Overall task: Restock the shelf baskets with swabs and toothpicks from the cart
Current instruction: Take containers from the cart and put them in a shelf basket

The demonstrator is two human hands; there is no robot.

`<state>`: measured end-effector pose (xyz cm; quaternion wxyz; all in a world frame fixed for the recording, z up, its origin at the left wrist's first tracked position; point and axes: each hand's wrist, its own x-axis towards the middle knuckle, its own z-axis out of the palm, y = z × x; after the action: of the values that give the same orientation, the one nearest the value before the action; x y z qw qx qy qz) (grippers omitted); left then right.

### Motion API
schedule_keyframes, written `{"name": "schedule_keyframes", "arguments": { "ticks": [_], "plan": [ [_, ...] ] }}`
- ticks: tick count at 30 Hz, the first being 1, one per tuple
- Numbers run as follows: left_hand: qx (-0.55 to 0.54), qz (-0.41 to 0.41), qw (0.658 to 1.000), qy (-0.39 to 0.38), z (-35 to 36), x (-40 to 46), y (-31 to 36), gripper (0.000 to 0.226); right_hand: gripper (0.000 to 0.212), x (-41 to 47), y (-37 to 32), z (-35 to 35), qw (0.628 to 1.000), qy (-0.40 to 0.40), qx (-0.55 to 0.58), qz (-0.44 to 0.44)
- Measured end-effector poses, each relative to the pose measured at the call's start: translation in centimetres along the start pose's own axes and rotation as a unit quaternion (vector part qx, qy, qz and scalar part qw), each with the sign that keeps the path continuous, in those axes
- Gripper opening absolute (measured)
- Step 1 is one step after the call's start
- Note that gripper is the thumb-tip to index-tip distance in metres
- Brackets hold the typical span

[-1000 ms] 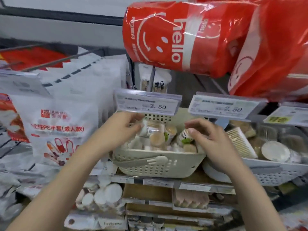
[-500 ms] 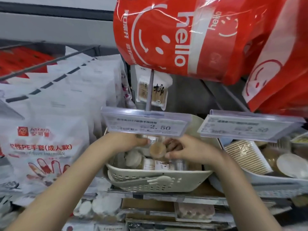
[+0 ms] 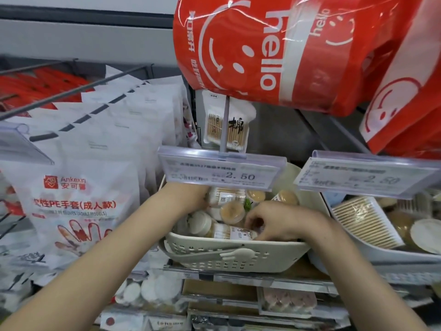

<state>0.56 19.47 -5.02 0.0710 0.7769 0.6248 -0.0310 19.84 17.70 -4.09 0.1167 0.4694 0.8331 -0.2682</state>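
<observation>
Curled fingers of the right hand (image 3: 279, 223) pinch a small clear cylindrical tub of toothpicks (image 3: 235, 231) lying on its side at the front edge of the cream perforated plastic basket (image 3: 229, 255). Whether the left hand (image 3: 191, 197) grasps anything cannot be told; its fingers are hidden behind the clear price-tag holder (image 3: 220, 169) at the basket's back left corner, among round-lidded tubs.

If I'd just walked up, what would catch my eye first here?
Probably the big red bag with a smiley face and "hello", hanging across the top. Below it, both hands, left hand and right hand, reach into a cream basket of small round tubs, under a price tag reading 2.50.
</observation>
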Motion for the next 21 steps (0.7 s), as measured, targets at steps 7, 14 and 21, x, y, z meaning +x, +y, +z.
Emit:
{"name": "schedule_keyframes", "arguments": {
  "ticks": [7,14,21],
  "plan": [
    [0.001,0.058,0.998,-0.034,-1.2,-0.5,0.1,0.009,0.027,-1.0,0.0,-0.4,0.995,0.068,0.071,0.011],
    [-0.276,0.078,0.958,0.028,-3.4,-3.2,0.3,0.029,0.031,-4.0,0.4,-1.9,0.969,0.154,0.195,0.01],
    [-0.455,0.082,0.871,0.168,-3.6,-6.6,0.1,0.029,0.052,-8.0,1.6,-1.3,0.917,0.267,0.291,-0.055]
  ]
}}
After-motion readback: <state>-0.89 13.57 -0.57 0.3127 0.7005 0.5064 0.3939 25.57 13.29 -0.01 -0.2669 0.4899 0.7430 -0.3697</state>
